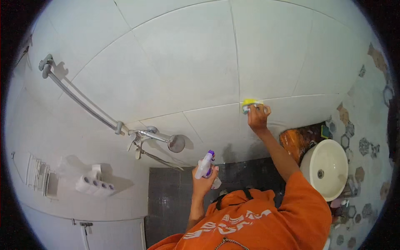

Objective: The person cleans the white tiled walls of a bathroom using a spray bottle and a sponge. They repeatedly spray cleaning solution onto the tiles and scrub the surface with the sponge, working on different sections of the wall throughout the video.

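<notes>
My right hand grips a yellow sponge against the white tiled wall, close to where two grout lines cross. White and green patches show at the sponge's lower edge, partly hidden by my fingers. Lower and to the left, my left hand is wrapped around the neck of a spray bottle with a white and purple trigger head. Most of the bottle's body lies behind that hand.
A hand shower hangs on a metal rail at the left. Right of me, a cream basin stands by a wooden slab holding another sponge. Toilet rolls and a wire rack are on the left wall. Dark tiles cover the floor.
</notes>
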The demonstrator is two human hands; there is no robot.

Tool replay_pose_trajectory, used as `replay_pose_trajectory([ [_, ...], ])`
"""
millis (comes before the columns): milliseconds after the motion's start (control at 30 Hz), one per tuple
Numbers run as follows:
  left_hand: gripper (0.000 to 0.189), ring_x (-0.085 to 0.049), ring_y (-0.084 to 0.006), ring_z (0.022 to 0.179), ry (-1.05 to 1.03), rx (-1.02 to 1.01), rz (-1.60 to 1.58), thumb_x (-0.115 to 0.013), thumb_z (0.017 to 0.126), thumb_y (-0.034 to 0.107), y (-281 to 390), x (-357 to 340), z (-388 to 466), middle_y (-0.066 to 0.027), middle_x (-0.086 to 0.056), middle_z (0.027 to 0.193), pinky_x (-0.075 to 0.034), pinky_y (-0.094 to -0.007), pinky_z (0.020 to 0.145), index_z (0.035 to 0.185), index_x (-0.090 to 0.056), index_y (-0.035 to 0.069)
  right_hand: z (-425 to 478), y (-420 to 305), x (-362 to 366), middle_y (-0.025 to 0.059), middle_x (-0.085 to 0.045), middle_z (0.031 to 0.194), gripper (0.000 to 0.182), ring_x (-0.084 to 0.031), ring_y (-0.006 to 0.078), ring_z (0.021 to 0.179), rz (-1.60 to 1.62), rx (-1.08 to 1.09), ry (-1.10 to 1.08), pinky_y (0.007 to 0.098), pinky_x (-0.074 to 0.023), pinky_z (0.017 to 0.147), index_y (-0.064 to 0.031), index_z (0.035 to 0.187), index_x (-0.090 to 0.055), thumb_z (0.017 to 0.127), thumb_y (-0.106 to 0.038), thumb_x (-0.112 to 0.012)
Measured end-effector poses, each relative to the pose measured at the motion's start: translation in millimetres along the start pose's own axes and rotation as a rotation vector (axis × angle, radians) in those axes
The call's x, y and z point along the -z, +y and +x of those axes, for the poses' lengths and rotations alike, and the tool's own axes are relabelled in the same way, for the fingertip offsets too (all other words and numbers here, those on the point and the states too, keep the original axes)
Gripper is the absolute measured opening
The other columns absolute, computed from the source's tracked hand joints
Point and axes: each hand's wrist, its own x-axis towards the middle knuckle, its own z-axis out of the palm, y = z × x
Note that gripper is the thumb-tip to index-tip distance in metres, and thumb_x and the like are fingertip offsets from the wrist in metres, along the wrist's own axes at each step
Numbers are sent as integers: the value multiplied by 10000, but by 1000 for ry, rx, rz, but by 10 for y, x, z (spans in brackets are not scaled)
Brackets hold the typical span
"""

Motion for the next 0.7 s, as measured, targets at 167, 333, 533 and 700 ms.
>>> replay_pose_trajectory([
  [167,399,-533,-76,764,-88,-19,-74,-730,847,74,-68,249,205,20,-579,853,-464,-245,719,1234,-637,47,1126,0,375,66,-585,888,184,-514,226,906,-128,-77,247,471,-250,942,-85,1003,-636,826,-117,-595],
  [333,225,-558,-75,682,-124,-96,-48,-735,853,72,-195,359,413,2,-606,767,-467,-251,632,1041,-633,2,2561,-277,1054,33,-580,877,227,-522,205,910,-66,-184,447,450,-264,930,-97,1052,-607,827,-104,-574],
  [533,314,-541,-73,706,-136,-181,-25,-718,842,29,-429,404,484,10,-589,795,-464,-245,655,1146,-639,22,1351,-499,485,93,-618,1054,284,-512,276,1063,-149,-239,188,542,-257,989,-74,1111,-588,831,-116,-594],
  [700,440,-522,-68,723,-220,-242,-98,-683,842,-27,-489,512,486,21,-570,829,-453,-222,676,1267,-600,51,-142,-529,50,108,-599,1029,217,-521,268,1033,-58,-293,-137,524,-251,976,-73,1049,-594,835,-112,-589],
])
